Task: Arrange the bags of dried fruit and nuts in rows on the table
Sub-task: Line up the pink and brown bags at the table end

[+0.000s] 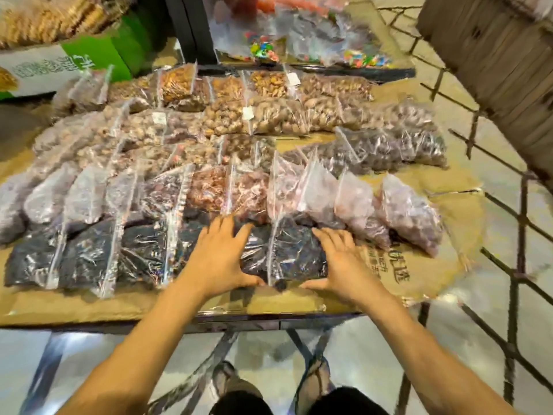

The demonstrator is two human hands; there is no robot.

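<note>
A person standing at a folding table point(239, 320) lays both hands flat on the nearest row of packed goods. The left hand point(220, 256) and right hand point(341, 262) are spread wide, fingers straight and gripping nothing. Their thumbs point toward each other along the near edge of a clear zip bag of dark dried fruit point(296, 253).

That bag lies between the two hands, with the right palm pressing its outer side. The left hand rests on the neighbouring dark bag point(254, 253). More dark bags point(89, 259) run in a line outward from the left hand.

Just beyond the fingertips sit overlapping bags of pinkish and reddish fruit point(317, 193). Farther off are rows of nuts in bags point(278, 118). A sheet of printed cardboard point(419, 265) covers the tabletop and shows bare beside the right hand. A green box point(98, 52) stands far beyond the left hand.
</note>
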